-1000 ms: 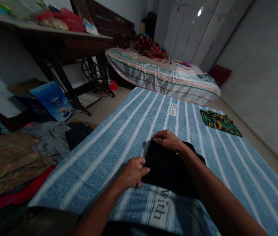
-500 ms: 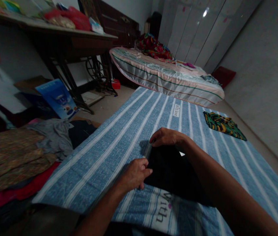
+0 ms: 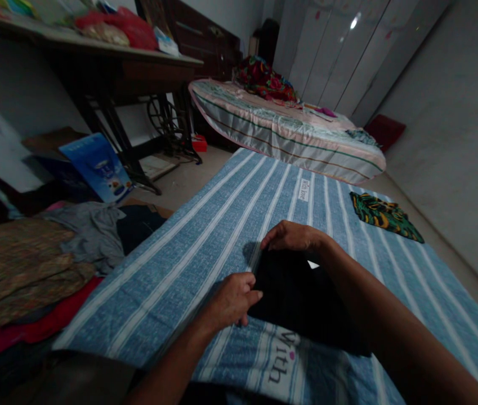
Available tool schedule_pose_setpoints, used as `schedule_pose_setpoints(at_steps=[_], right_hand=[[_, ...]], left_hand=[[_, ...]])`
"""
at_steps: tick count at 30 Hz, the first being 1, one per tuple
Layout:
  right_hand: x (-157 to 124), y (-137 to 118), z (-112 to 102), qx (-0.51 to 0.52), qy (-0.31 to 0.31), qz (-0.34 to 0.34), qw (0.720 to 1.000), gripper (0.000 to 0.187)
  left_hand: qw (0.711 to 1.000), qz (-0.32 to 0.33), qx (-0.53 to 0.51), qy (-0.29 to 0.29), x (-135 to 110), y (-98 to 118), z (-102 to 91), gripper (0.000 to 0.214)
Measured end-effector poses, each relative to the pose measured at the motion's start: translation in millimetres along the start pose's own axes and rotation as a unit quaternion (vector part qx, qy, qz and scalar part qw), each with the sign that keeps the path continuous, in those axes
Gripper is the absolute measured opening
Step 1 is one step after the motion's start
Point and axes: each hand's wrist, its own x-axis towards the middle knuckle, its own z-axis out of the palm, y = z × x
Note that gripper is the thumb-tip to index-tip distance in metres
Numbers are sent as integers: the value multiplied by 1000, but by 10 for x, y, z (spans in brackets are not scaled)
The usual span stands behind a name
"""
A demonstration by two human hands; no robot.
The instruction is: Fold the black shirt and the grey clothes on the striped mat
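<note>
A black piece of clothing (image 3: 293,298) lies on the blue-and-white striped cloth (image 3: 205,247), close in front of me; its exact kind does not show. A small white patch (image 3: 313,264) shows on it, beside my right forearm. My left hand (image 3: 234,298) pinches its left edge near the lower corner. At the far left corner, the fingers of my right hand (image 3: 291,236) are closed on the same garment. Part of the garment is hidden under my right arm.
A folded green-and-yellow patterned cloth (image 3: 386,216) lies at the right. Piled clothes (image 3: 23,270) sit at the left, below a sewing-machine table (image 3: 137,53) and a blue box (image 3: 99,169). Beyond stands a bed (image 3: 289,135) with a red flowered blanket (image 3: 264,81).
My right hand has shifted very slightly to the right at the garment's far corner. My left hand stays in the same place, and the garment has barely moved.
</note>
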Motion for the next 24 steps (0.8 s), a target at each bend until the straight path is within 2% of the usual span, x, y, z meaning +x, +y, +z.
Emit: schedule_pose_setpoints(at_steps=[7, 17, 24], right_hand=[[72, 8, 86, -71, 41, 13, 997, 22], [34, 202, 280, 11, 166, -69, 984, 18], [88, 318, 360, -119, 221, -93, 964, 22]], left_hand=[[1000, 2, 0, -2, -3, 4, -4, 18], [999, 1, 34, -18, 9, -6, 1, 23], [998, -20, 55, -15, 1, 20, -4, 22]])
